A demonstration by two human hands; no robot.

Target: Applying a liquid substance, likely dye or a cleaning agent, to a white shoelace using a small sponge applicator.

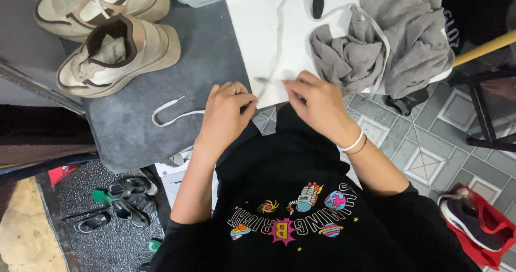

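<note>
A: White shoelace [277,41]: where does it lie?

B: Across the white table [252,30], running from my hands up toward the grey towel [387,41]. A second lace [172,113] trails over the grey mat [140,127] by my left hand [226,113].

A: State of the fingers?

B: My left-hand fingers [244,106] are pinched on the lace at the table edge; my right hand [317,102] is clenched on it just beside, near its tip.

A: How far along?

B: The near beige sneaker [115,54] sits with empty eyelets, so I judge the unlacing done. The far sneaker [97,3] keeps its laces. Both loose laces lie off the shoes.
</note>
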